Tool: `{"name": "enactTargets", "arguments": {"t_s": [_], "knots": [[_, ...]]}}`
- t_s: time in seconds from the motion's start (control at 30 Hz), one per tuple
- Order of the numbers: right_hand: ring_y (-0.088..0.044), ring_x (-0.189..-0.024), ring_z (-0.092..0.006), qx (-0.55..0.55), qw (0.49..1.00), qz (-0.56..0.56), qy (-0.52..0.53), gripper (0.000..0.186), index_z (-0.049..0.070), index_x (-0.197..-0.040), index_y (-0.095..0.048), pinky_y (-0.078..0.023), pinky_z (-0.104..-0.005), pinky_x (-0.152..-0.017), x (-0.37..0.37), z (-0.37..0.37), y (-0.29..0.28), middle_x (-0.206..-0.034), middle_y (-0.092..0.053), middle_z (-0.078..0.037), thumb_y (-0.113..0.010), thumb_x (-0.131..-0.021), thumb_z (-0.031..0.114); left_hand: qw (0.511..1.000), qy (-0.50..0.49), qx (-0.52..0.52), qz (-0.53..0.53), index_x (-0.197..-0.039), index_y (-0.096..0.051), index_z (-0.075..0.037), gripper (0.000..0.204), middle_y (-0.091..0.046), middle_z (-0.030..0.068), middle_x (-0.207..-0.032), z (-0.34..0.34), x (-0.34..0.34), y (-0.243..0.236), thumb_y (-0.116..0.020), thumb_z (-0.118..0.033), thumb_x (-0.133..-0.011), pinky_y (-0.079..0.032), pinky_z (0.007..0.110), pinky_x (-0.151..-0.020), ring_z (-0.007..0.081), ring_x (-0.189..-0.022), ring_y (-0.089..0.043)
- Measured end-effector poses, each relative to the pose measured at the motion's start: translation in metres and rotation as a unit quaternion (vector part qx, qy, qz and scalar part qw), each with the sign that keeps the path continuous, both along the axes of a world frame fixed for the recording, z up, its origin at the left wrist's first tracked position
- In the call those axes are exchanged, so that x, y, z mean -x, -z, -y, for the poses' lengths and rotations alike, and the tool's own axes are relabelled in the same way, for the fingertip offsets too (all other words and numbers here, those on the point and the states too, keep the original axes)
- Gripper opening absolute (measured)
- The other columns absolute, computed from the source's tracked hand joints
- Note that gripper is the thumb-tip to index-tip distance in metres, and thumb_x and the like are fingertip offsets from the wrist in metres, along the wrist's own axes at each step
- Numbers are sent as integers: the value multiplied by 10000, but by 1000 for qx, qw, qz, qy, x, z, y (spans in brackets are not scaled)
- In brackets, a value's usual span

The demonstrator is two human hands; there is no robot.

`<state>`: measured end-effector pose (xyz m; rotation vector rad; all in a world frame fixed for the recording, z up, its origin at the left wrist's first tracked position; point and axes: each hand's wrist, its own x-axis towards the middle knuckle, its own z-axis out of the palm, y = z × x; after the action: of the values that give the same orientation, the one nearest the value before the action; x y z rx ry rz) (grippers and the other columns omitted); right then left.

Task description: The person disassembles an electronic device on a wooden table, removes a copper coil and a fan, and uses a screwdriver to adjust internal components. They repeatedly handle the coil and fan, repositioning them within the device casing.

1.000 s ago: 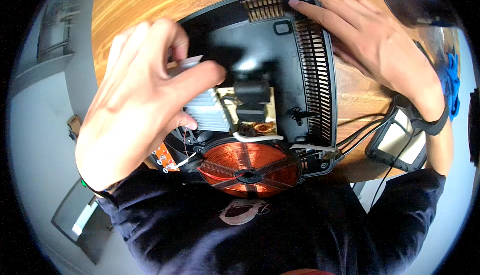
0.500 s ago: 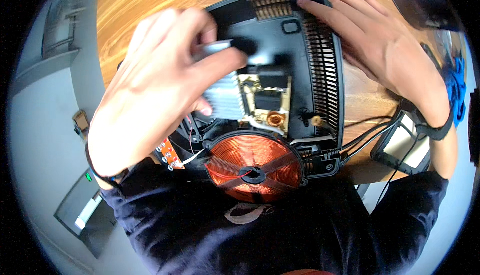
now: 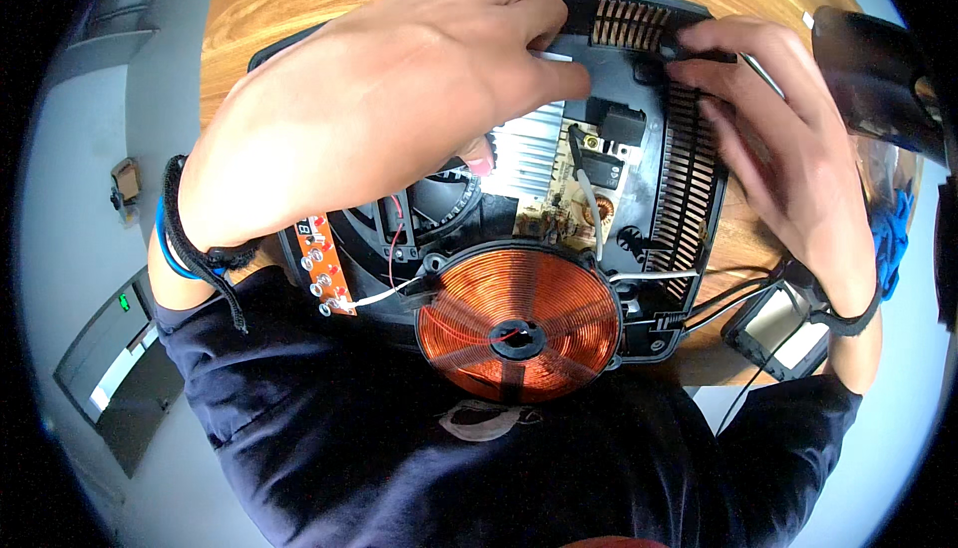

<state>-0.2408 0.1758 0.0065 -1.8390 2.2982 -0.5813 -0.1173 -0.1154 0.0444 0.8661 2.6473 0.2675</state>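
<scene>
An opened induction cooker's black housing lies on the wooden table. My left hand reaches across its far left part, closed around a silver finned heat sink, with the thumb on the near side. The heat sink sits on a tan circuit board, beside a black fan. My right hand has its fingers apart at the housing's far right corner, near the vent slots. A thin silvery edge shows between its fingers; I cannot make out what it is. Nearest me lies a round copper coil.
An orange button board with wires lies at the housing's left. Black cables run right, past a dark tray with a pale inside. A blue cloth-like thing and a dark rounded object are at the right.
The housing now sits farther right in view and flatter, with the heat sink and board. My left hand stays around the heat sink. My right fingers have moved over the corner vents.
</scene>
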Motion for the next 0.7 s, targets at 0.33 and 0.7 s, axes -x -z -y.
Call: {"name": "enactTargets", "arguments": {"t_s": [0.33,0.7], "knots": [[-756,-1199,-412,-59,992,93,-62,262,-19,-1241,-820,-490,-527,-1274,0,21,15,-1167,-809,-194,-815,-1043,152,999,-14,45,7,-1467,-752,-82,432,-705,131,-1243,-3,-8,-5,-769,-130,-1038,-527,401,-1135,278,-1279,-679],[-730,-1198,-455,-53,988,121,-83,221,-32,-1196,-754,-446,-552,-1339,4,22,18,-1153,-776,-216,-802,-1046,123,999,-33,-8,1,-1586,-673,7,614,-756,180,-1256,9,-7,6,-793,-149,-1005,-589,442,-1101,328,-1262,-730]]}}
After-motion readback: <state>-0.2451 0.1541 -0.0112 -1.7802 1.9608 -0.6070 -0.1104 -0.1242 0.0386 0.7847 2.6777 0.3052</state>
